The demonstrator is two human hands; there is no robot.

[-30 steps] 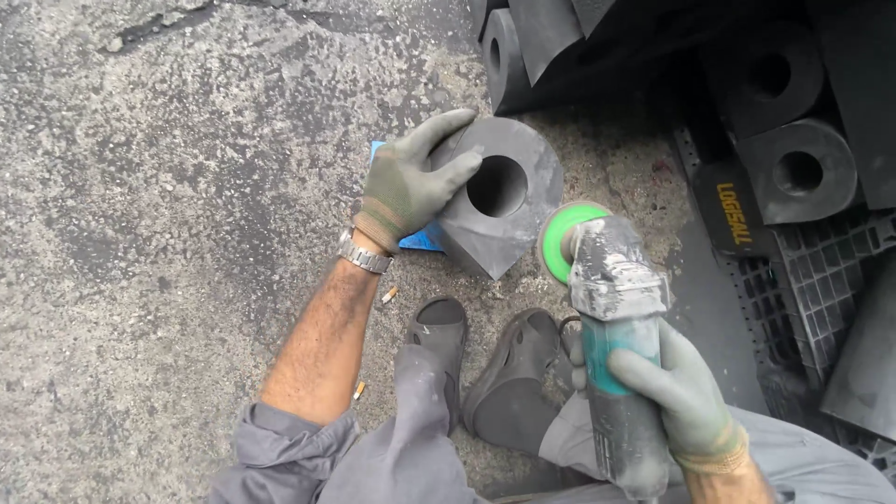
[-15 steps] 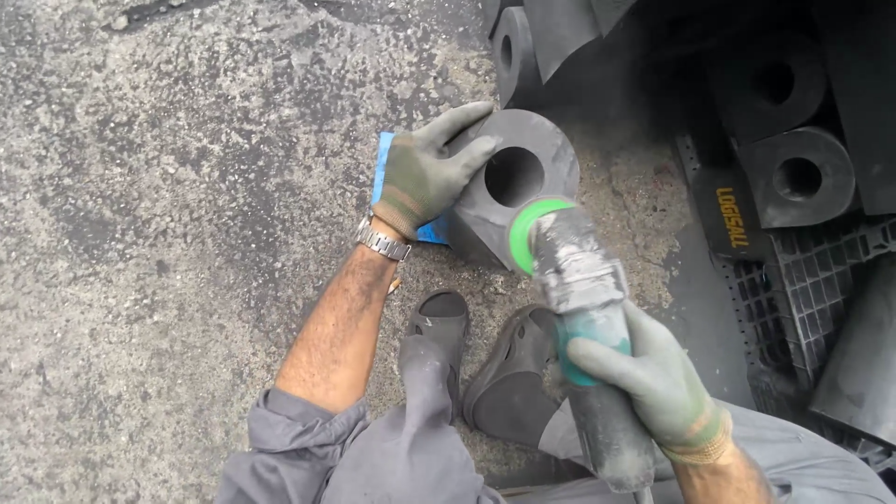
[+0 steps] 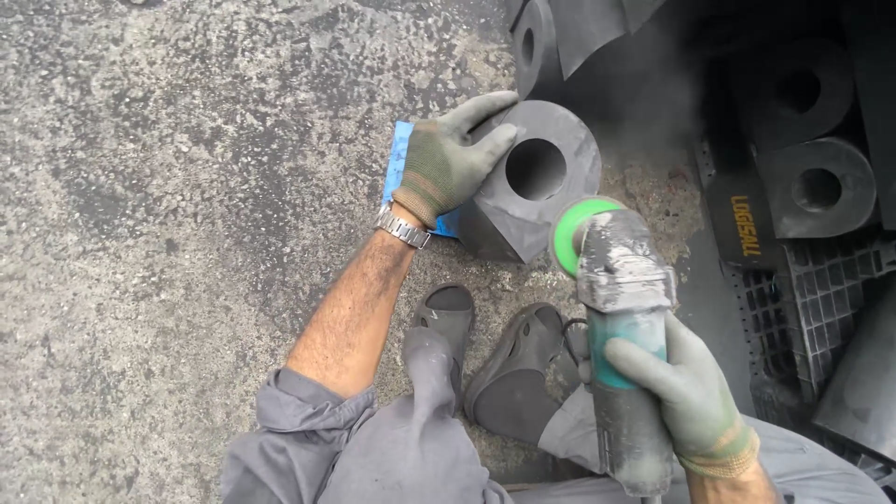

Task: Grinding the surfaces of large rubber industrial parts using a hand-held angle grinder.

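A dark grey block (image 3: 537, 187) with a round hole through it rests on the concrete ground, on top of a blue pad (image 3: 401, 159). My left hand (image 3: 450, 159), in a grey-green glove, lies over the block's upper left side and steadies it. My right hand (image 3: 691, 397), gloved too, grips the body of an angle grinder (image 3: 621, 308). The grinder's green disc (image 3: 574, 233) touches the block's lower right edge. Pale dust drifts above the block.
More dark blocks with holes (image 3: 817, 182) are stacked at the upper right. A black plastic grid crate (image 3: 826, 299) sits at the right edge. My two feet in grey sandals (image 3: 509, 369) are just below the block. Rough concrete (image 3: 168, 205) spreads to the left.
The grinder has swung left and upward until its disc meets the block's lower right edge. My left hand stays on the block. Dust now rises behind it.
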